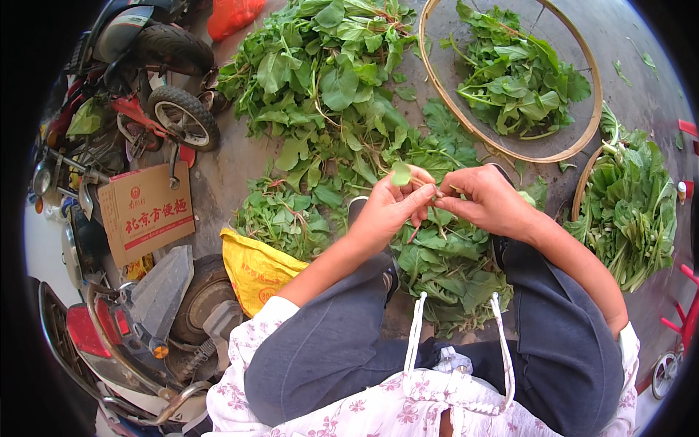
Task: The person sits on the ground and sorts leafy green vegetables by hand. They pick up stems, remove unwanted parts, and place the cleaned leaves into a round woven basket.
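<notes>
Close together above the greens, both my hands work on a small leafy green plant (400, 173) with thin stems. My left hand (393, 206) is closed round its stems, and a round leaf sticks up beside the thumb. The fingers of my right hand (486, 202) pinch at the stem ends next to the left thumb; what exactly they grip is too small to make out. A thin reddish root or stem (414, 234) hangs below. Loose greens (451, 273) lie on the ground between my feet, under the hands.
A large heap of leafy greens (313, 87) spreads ahead. Beyond my right hand, a round wooden-rimmed sieve (466, 125) holds more greens; another rimmed container (580, 193) with greens sits right. At left are a yellow sack (255, 273), a cardboard box (149, 211) and motorbikes (182, 116).
</notes>
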A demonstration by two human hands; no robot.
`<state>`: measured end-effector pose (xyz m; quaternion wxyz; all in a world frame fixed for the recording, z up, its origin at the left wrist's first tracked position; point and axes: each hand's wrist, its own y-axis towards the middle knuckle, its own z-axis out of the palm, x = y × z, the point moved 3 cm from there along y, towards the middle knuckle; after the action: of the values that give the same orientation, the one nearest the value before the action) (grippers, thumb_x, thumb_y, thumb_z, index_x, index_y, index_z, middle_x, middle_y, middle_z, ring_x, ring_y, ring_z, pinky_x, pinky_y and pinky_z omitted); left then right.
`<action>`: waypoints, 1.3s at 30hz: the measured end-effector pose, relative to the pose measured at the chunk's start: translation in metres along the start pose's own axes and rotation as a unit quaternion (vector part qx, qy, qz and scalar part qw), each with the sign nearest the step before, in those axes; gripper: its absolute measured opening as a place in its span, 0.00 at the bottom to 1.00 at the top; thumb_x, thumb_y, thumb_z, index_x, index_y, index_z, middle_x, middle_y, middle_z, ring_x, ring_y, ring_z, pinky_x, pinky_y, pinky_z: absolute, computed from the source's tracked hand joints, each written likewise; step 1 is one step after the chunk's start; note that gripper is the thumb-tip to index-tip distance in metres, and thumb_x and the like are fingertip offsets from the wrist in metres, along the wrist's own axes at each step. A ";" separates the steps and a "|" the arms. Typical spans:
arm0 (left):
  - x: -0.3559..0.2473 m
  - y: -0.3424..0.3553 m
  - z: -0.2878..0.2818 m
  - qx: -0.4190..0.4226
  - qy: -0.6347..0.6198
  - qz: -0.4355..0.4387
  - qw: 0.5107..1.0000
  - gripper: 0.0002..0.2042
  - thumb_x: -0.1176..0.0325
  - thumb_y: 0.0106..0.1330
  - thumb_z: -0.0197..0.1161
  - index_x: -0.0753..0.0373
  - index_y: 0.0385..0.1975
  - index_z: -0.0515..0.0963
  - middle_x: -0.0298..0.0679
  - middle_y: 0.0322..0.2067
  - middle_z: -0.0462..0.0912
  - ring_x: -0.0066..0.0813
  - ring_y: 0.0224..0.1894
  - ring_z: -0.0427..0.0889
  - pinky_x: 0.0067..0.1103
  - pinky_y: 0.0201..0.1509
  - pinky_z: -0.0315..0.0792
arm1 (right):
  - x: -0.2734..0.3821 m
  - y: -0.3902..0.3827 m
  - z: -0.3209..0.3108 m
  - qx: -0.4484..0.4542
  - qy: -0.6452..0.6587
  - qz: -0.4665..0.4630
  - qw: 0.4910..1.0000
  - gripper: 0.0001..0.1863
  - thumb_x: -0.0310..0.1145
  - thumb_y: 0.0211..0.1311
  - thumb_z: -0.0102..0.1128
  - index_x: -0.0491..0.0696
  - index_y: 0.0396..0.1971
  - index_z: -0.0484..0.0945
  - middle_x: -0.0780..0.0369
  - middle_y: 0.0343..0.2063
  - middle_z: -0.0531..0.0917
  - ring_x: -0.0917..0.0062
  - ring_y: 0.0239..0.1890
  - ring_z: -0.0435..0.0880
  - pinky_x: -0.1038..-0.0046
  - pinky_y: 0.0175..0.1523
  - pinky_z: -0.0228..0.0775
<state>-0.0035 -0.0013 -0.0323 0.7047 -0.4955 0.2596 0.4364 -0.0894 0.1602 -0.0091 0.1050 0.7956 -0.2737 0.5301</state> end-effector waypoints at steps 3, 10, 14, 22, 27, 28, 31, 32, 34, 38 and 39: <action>0.000 0.000 -0.001 -0.010 0.011 -0.005 1.000 0.06 0.65 0.71 0.58 0.60 0.37 0.77 0.29 0.27 0.78 0.14 0.26 0.74 0.13 0.29 0.69 | 0.005 0.001 0.002 0.021 0.001 0.008 1.000 0.09 0.31 0.58 0.66 0.41 0.28 0.77 0.57 0.18 0.76 0.70 0.20 0.74 0.70 0.27 0.65; 0.000 0.004 -0.006 0.086 -0.045 -0.080 0.992 0.08 0.63 0.72 0.57 0.60 0.36 0.77 0.28 0.27 0.77 0.12 0.26 0.72 0.12 0.27 0.66 | 0.009 -0.001 0.000 0.024 0.010 -0.102 0.994 0.08 0.32 0.58 0.63 0.43 0.27 0.75 0.56 0.23 0.77 0.57 0.26 0.77 0.61 0.29 0.67; 0.014 0.003 -0.011 0.168 -0.191 -0.150 0.955 0.09 0.62 0.72 0.58 0.61 0.35 0.77 0.29 0.25 0.77 0.12 0.23 0.70 0.11 0.23 0.62 | 0.019 -0.003 -0.004 0.043 -0.123 -0.177 0.976 0.05 0.27 0.54 0.63 0.44 0.30 0.76 0.60 0.22 0.73 0.67 0.25 0.78 0.66 0.28 0.67; 0.005 -0.006 -0.010 0.216 -0.221 -0.166 0.936 0.07 0.66 0.70 0.59 0.62 0.32 0.74 0.30 0.23 0.72 0.13 0.21 0.67 0.11 0.21 0.61 | 0.009 -0.002 -0.026 -0.081 -0.244 -0.210 0.943 0.06 0.26 0.52 0.60 0.47 0.31 0.75 0.62 0.24 0.74 0.70 0.27 0.80 0.69 0.29 0.72; 0.049 -0.017 -0.016 0.268 0.174 -0.128 0.939 0.10 0.69 0.65 0.64 0.64 0.42 0.78 0.34 0.30 0.81 0.18 0.30 0.79 0.16 0.33 0.73 | 0.018 0.010 -0.085 -0.318 -0.211 -0.196 0.903 0.05 0.26 0.58 0.64 0.44 0.34 0.79 0.60 0.26 0.79 0.70 0.26 0.81 0.73 0.31 0.73; 0.056 -0.017 -0.017 0.297 0.290 -0.146 0.898 0.15 0.67 0.61 0.67 0.63 0.46 0.79 0.37 0.37 0.84 0.22 0.36 0.82 0.22 0.41 0.76 | 0.025 0.010 -0.101 -0.357 -0.222 -0.205 0.884 0.06 0.26 0.61 0.62 0.44 0.37 0.79 0.59 0.28 0.81 0.72 0.27 0.81 0.74 0.32 0.73; 0.080 -0.010 -0.035 0.169 0.507 0.064 0.843 0.15 0.70 0.57 0.67 0.63 0.45 0.79 0.43 0.38 0.82 0.37 0.38 0.82 0.29 0.43 0.77 | 0.016 0.012 -0.146 -0.470 -0.183 -0.198 0.840 0.10 0.26 0.68 0.56 0.43 0.46 0.80 0.65 0.36 0.85 0.90 0.34 0.77 0.87 0.38 0.69; 0.083 -0.004 -0.042 0.082 0.492 0.043 0.866 0.15 0.70 0.57 0.66 0.63 0.45 0.78 0.43 0.39 0.80 0.41 0.41 0.81 0.30 0.45 0.76 | 0.012 0.012 -0.157 -0.477 -0.179 -0.168 0.844 0.12 0.28 0.69 0.56 0.43 0.49 0.78 0.64 0.39 0.84 0.88 0.37 0.78 0.84 0.41 0.70; 0.083 0.006 -0.050 0.005 0.594 0.159 0.789 0.17 0.69 0.57 0.67 0.61 0.46 0.76 0.44 0.41 0.78 0.45 0.46 0.77 0.33 0.49 0.73 | -0.035 0.015 -0.190 -0.510 -0.121 -0.152 0.838 0.16 0.30 0.68 0.56 0.43 0.52 0.76 0.59 0.41 0.83 0.79 0.38 0.80 0.77 0.44 0.71; 0.100 0.014 -0.048 0.019 0.650 0.068 0.756 0.17 0.68 0.58 0.66 0.61 0.47 0.75 0.44 0.43 0.77 0.47 0.48 0.75 0.34 0.51 0.72 | -0.069 0.026 -0.192 -0.523 -0.322 -0.115 0.781 0.20 0.34 0.68 0.56 0.44 0.57 0.73 0.57 0.46 0.82 0.74 0.43 0.81 0.72 0.48 0.72; 0.110 0.008 -0.051 0.040 0.641 0.078 0.762 0.18 0.66 0.58 0.66 0.61 0.47 0.75 0.44 0.42 0.77 0.47 0.48 0.76 0.34 0.51 0.73 | -0.036 0.022 -0.165 -0.485 -0.464 -0.085 0.737 0.21 0.37 0.69 0.56 0.46 0.59 0.72 0.61 0.49 0.82 0.78 0.46 0.81 0.73 0.51 0.71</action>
<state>0.0462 -0.0077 -0.1428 0.3567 -0.6087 0.7062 0.0597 -0.2413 0.2286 0.0245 0.3814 0.8042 -0.4397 -0.1201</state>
